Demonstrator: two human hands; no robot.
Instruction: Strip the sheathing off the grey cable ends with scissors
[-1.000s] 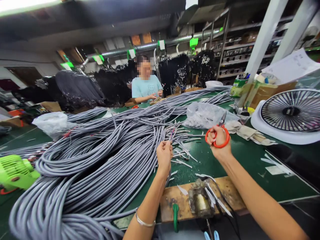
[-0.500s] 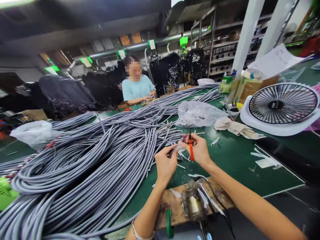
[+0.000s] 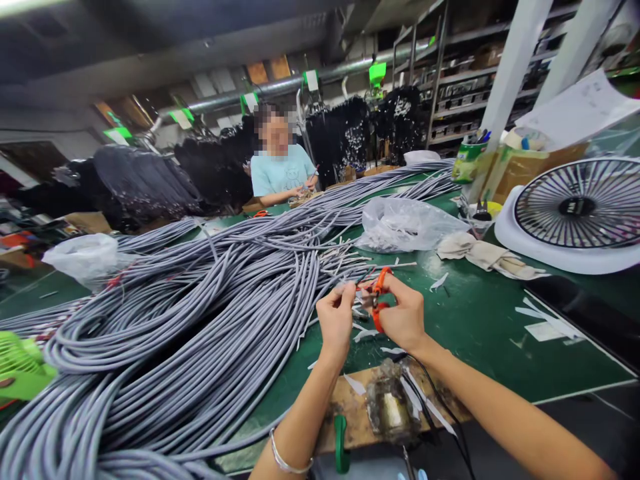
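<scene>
My left hand is closed in a pinch near the heap's right end. Thin coloured wires, red and dark, stick out by its fingertips; the cable they seem to belong to is mostly hidden by the fingers. My right hand grips a pair of scissors with orange handles, blades pointing left to the left fingertips. Whether the blades touch the wires I cannot tell. Left of both hands lies a large heap of grey cables, with pale stripped ends just behind the fingers.
In front of me, a wooden board bears a metal device and a green clamp. A white fan, a cloth glove and a plastic bag lie to the right. Across the table sits a person.
The scissors have turned in my right hand: the handles now spread with fingers in them and the blades point left. The view has shifted slightly left.
</scene>
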